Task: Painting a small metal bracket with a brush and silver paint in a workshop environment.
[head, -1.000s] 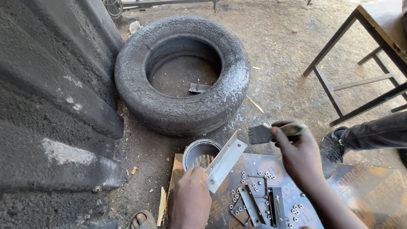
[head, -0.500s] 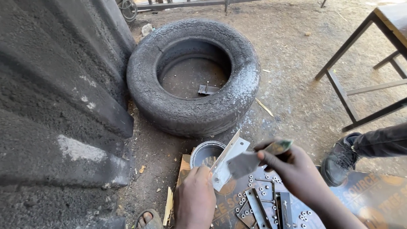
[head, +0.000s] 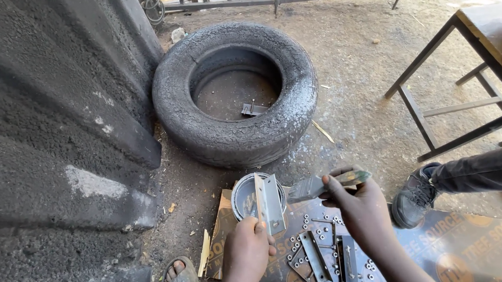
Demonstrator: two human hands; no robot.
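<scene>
Gripping a grey metal hinge (head: 268, 202) upright over the small paint tin (head: 246, 195), the left hand (head: 247, 251) sits low centre, fingers wrapped round its lower end. Right hand (head: 362, 206), just right of it, pinches a paintbrush (head: 315, 186), bristles pointing at the hinge. More hinges and screws (head: 318, 251) lie on cardboard (head: 436, 245) below; tyre (head: 235, 94) above.

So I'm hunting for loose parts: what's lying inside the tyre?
Inside the tyre, a small dark metal piece lies on bare dirt. Whatever sits under the tyre's near inner wall is hidden.
</scene>
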